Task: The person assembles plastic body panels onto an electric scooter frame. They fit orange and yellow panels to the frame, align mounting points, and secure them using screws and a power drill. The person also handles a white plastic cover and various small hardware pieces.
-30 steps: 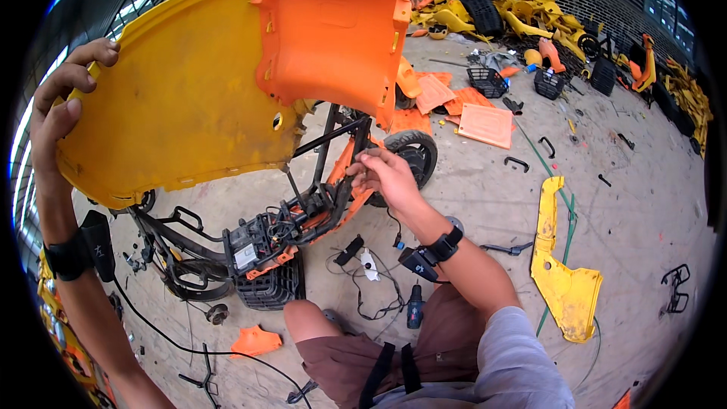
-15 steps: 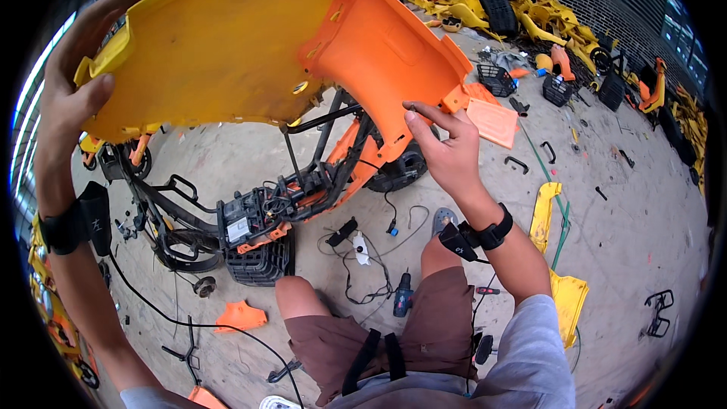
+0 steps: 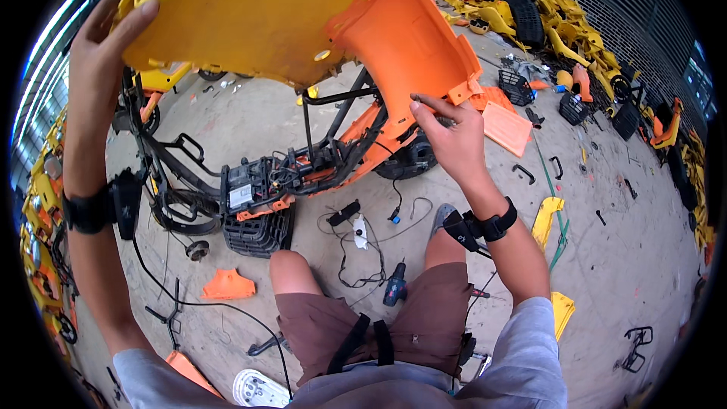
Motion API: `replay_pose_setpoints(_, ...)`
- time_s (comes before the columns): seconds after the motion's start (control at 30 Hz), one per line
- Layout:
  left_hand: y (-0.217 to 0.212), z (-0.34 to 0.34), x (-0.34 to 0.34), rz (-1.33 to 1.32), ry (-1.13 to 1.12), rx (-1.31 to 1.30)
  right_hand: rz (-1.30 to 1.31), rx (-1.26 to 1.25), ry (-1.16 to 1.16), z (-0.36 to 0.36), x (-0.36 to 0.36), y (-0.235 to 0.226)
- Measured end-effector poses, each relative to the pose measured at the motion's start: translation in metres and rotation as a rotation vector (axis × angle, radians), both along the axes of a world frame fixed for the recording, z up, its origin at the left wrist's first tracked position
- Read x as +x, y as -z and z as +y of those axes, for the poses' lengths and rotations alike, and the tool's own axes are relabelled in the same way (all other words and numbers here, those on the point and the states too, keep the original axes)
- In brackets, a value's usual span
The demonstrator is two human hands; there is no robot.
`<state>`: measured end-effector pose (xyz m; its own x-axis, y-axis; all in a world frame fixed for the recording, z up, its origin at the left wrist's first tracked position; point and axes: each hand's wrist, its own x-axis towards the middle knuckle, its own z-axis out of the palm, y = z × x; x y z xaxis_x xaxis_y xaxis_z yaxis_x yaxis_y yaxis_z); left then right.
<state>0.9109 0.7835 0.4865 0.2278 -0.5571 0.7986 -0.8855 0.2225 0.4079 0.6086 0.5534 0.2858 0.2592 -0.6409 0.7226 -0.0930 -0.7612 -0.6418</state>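
Observation:
A large curved plastic body panel (image 3: 257, 23), yellow on one part and orange on the other, is held up in front of me. Its yellow left end is gripped by my left hand (image 3: 106, 38), thumb on the near face and fingers behind the edge. Around the lower right corner of the orange part, my right hand (image 3: 453, 130) is closed in a pinch. Behind and below the panel lies a stripped scooter frame (image 3: 303, 170) with exposed wiring and a black box-shaped unit. The panel hides part of this frame.
A cordless drill (image 3: 394, 285) lies on the floor between my knees, close to loose cables. An orange plastic piece (image 3: 229, 285) is at the left, a yellow strip (image 3: 547, 221) at the right. Yellow panels are heaped in a pile (image 3: 560, 26) against the far wall.
The panel has shifted up and to the right in view, its left end raised, with both hands still on it. My view has turned slightly, and more of the scooter frame shows.

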Motion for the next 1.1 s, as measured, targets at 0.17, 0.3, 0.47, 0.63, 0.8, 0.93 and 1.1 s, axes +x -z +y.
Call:
replay_pose_setpoints(0.17,-0.02,-0.007,0.032,-0.042,-0.082,0.019,-0.067,0.054,-0.01,-0.003,0.017,0.0)
replay_pose_setpoints(0.3,0.025,-0.004,0.001,-0.026,-0.089,-0.147,-0.089,0.198,-0.041,0.006,0.011,0.007)
replay_pose_setpoints(0.47,0.052,-0.007,-0.042,-0.068,-0.119,-0.359,-0.081,0.29,-0.089,0.015,0.002,0.012)
replay_pose_setpoints(0.63,0.07,-0.022,-0.077,-0.376,-0.142,-0.653,-0.171,0.33,-0.107,0.016,0.003,0.02)
replay_pose_setpoints(0.8,0.133,-0.038,-0.133,-0.527,0.258,-0.6,-0.213,0.322,-0.03,0.02,0.012,0.018)
replay_pose_setpoints(0.93,0.2,-0.098,-0.168,-0.028,0.245,0.011,-0.283,0.417,-0.051,0.028,0.02,0.006)
replay_pose_setpoints(1.1,0.22,-0.157,-0.188,0.307,0.29,0.02,-0.329,0.373,-0.085,0.025,0.019,0.01)
